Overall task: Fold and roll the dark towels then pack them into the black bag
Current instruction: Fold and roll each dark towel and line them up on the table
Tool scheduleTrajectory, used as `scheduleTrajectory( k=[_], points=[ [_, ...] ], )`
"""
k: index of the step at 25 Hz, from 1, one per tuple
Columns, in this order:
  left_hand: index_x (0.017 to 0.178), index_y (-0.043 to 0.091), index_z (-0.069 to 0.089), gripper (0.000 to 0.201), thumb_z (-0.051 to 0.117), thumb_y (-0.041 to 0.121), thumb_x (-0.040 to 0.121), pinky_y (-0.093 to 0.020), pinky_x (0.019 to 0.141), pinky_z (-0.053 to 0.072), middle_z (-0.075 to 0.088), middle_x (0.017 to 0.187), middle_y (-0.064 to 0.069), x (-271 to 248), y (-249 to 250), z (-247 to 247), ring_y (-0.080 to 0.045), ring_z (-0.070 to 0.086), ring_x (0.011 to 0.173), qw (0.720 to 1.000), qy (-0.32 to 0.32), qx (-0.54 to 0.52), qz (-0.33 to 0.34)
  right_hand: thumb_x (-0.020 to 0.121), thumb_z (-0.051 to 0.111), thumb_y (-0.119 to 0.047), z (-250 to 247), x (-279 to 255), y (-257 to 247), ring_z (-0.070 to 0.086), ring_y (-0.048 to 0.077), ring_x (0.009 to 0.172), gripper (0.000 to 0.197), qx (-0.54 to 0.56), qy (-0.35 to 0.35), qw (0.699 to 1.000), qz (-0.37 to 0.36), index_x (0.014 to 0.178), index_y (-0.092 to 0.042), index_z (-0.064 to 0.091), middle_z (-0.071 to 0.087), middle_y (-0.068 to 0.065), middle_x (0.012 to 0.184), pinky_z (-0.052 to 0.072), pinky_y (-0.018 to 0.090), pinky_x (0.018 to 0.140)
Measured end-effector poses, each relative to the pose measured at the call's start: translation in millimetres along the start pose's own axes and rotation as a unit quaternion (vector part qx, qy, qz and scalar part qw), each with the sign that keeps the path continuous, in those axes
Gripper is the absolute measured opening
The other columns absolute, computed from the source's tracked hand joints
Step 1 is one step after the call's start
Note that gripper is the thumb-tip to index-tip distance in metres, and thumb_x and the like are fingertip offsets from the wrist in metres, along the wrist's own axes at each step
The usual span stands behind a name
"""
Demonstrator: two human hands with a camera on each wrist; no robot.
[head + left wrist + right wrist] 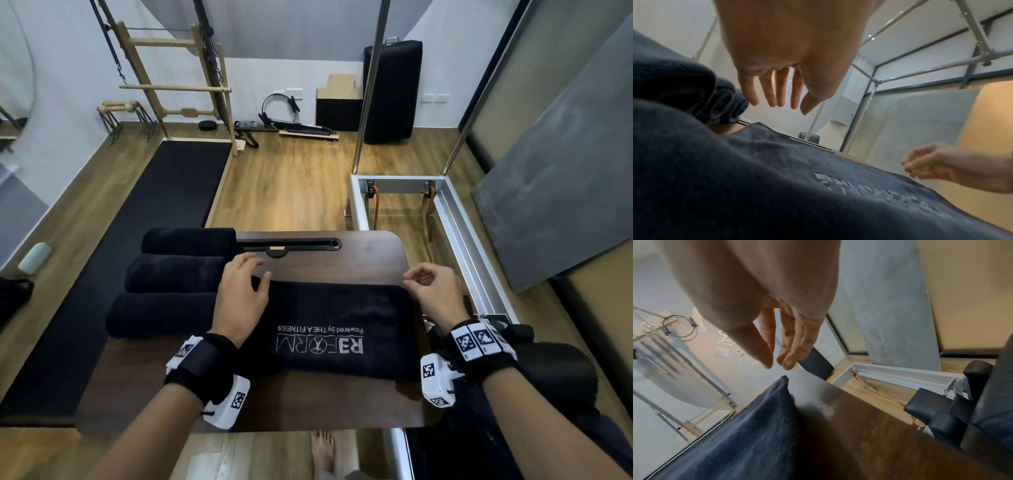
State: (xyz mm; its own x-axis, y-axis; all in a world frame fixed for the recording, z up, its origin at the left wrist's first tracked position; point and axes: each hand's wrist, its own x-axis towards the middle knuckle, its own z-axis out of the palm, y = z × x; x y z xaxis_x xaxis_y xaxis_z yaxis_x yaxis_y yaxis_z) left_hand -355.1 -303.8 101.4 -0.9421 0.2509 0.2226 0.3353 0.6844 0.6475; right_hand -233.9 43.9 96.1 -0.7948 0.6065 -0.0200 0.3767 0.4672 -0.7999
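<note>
In the head view, a folded dark towel (329,329) with white lettering lies flat on a dark wooden table (370,253), in front of the person. Three rolled towels (174,274) lie side by side on the left part of the table, just beside the flat one and touching each other. The left hand (241,291) is over the far left corner of the flat towel with the fingers spread and relaxed, holding nothing. The right hand (433,287) is at the far right corner, with the thumb and the fingers brought close together; from this view I cannot tell if they touch the cloth. A dark object at the left edge, on the floor, may be the black bag, but it is too cut off to say. In the left wrist view, the left hand (785,68) hangs above the towel (777,186) with straight fingers apart from the cloth, and the rolled towels (694,91) are at its left. The right hand (929,162) shows loosely curled there. In the right wrist view, the right hand (777,321) is just above the corner of the towel (760,418), fingertips (787,363) near each other with a small gap, not gripping the cloth, and the table (869,434) lies bare beside it.
</note>
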Motion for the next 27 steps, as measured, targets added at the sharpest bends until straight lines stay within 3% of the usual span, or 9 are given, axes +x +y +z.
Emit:
scheduleTrajectory(
  k=[2,4,6,11,14,16,19,23,27],
  points=[
    [0.102,0.019,0.073,0.005,0.069,0.022,0.101,-0.027,0.089,0.051,0.067,0.103,0.008,-16,13,6,-0.007,0.061,0.095,0.998,-0.012,-0.015,0.056,0.081,0.084,-0.004,-1,-6,-7,0.07,0.015,0.072,0.021,0.014,-0.023,0.999,-0.041,0.074,-0.023,0.077,0.075,-0.005,0.074,0.056,0.026,0.071],
    [0.09,0.027,0.072,0.011,0.069,0.026,0.1,-0.027,0.073,0.054,0.067,0.084,0.014,-38,26,14,-0.004,0.062,0.077,0.99,-0.113,-0.046,0.075,0.082,0.084,-0.003,3,-20,-19,0.071,0.011,0.074,0.021,0.009,-0.122,0.99,-0.071,0.077,-0.023,0.08,0.077,-0.005,0.077,0.057,0.023,0.073],
    [0.089,0.029,0.072,0.013,0.067,0.033,0.1,-0.028,0.07,0.053,0.063,0.08,0.016,-62,36,23,-0.004,0.061,0.076,0.973,-0.215,-0.041,0.079,0.085,0.082,-0.006,8,-32,-26,0.071,0.01,0.076,0.015,-0.056,-0.187,0.977,-0.089,0.081,-0.02,0.081,0.077,-0.004,0.078,0.058,0.025,0.076],
    [0.107,0.033,0.069,0.017,0.053,0.038,0.106,-0.031,0.095,0.042,0.059,0.104,0.018,-96,41,28,-0.002,0.055,0.099,0.971,-0.18,0.097,0.127,0.087,0.072,-0.002,9,-64,-28,0.068,0.018,0.071,0.015,-0.153,-0.156,0.968,-0.125,0.082,-0.014,0.08,0.073,0.003,0.071,0.055,0.033,0.076],
    [0.124,0.035,0.062,0.022,0.048,0.032,0.106,-0.04,0.115,0.032,0.056,0.126,0.018,-97,40,26,-0.008,0.052,0.125,0.958,-0.174,0.175,0.145,0.082,0.07,0.0,10,-107,-24,0.058,0.01,0.065,0.018,-0.161,-0.131,0.966,-0.157,0.079,-0.016,0.077,0.059,-0.015,0.063,0.049,0.028,0.071],
    [0.136,0.032,0.055,0.032,0.047,0.024,0.107,-0.05,0.127,0.018,0.052,0.144,0.016,-86,38,22,-0.011,0.04,0.145,0.952,-0.191,0.199,0.135,0.081,0.07,-0.002,15,-141,-23,0.052,0.002,0.067,0.019,-0.162,-0.145,0.96,-0.177,0.08,-0.02,0.077,0.051,-0.023,0.062,0.044,0.024,0.07],
    [0.158,0.026,0.037,0.054,0.045,0.013,0.106,-0.062,0.129,0.004,0.036,0.165,0.011,-73,39,14,-0.014,0.011,0.162,0.944,-0.241,0.198,0.106,0.083,0.07,-0.005,29,-186,-29,0.056,0.003,0.081,0.018,-0.135,-0.206,0.944,-0.22,0.086,-0.022,0.077,0.059,-0.023,0.078,0.049,0.026,0.078],
    [0.169,0.025,0.004,0.076,0.037,0.055,0.108,-0.066,0.127,-0.003,-0.001,0.177,0.008,-117,28,14,-0.015,-0.013,0.162,0.937,-0.283,0.179,0.101,0.088,0.07,-0.004,41,-219,-23,0.06,0.012,0.107,0.019,-0.101,-0.2,0.943,-0.248,0.102,-0.017,0.075,0.066,-0.008,0.108,0.05,0.031,0.095],
    [0.169,0.026,-0.002,0.09,0.015,0.081,0.1,-0.065,0.127,-0.006,-0.021,0.175,0.003,-179,12,17,-0.016,-0.03,0.158,0.938,-0.246,0.211,0.122,0.093,0.073,-0.013,41,-232,-7,0.056,0.012,0.124,0.023,-0.094,-0.132,0.954,-0.253,0.115,-0.017,0.075,0.063,-0.006,0.128,0.048,0.033,0.106]
  ],
)
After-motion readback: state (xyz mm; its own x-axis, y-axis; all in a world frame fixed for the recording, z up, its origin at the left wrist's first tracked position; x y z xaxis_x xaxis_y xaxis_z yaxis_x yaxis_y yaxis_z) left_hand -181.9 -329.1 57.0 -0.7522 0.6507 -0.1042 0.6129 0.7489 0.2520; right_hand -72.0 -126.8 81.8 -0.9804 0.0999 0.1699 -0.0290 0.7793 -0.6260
